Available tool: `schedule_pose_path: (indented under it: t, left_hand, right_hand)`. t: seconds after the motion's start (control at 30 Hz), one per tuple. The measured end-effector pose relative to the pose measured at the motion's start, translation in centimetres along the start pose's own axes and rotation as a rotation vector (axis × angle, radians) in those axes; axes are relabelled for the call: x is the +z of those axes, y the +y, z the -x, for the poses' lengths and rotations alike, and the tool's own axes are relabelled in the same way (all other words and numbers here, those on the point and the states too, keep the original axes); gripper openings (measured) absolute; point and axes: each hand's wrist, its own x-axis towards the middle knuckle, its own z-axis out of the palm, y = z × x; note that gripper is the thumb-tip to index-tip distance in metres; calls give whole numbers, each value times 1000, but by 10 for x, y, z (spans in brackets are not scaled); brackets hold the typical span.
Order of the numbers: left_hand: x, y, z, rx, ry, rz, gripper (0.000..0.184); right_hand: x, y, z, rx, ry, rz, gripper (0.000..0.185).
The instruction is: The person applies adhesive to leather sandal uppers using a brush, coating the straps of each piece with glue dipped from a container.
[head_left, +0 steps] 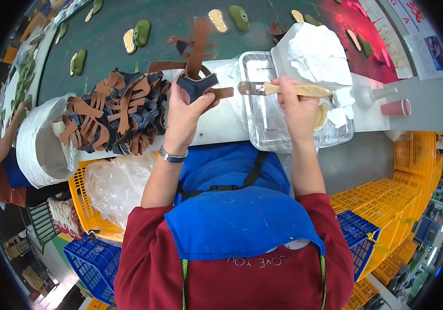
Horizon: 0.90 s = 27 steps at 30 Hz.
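Note:
My left hand (186,116) is closed on a sandal upper (196,85) made of dark blue and brown straps, raised over the white table edge. Some of its upper straps are blurred. In my right hand (297,108) is a wooden-handled brush (275,89), its bristles pointing left toward the upper, with a small gap between them. Below the brush lies a plastic-wrapped tray (259,135), with a yellowish round container (321,117) partly hidden behind my right hand. A heap of brown and blue sandal uppers (115,111) sits left of my left hand.
Green and cream shoe parts (141,33) lie on the dark green surface (180,10). White paper (317,51) stands behind the tray, and a red cup (395,107) lies to the right. Yellow crates (381,199) are lower right. A co-worker's arm (8,134) shows at far left.

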Motion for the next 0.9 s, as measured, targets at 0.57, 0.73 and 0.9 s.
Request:
schedule_pose_path:
  t: [0.57, 0.73, 0.9]
  left_hand:
    - [-36, 76, 1, 87, -137, -940, 22]
    - [-23, 87, -8, -36, -434, -759, 26]
    - [-22, 81, -25, -290, -671, -644, 23]
  right_hand:
    - [-30, -11, -16, 1, -276, -671, 24]
    - [-22, -15, -27, 14, -326, -694, 21]
    - [-6, -32, -38, -20, -435, -511, 21]
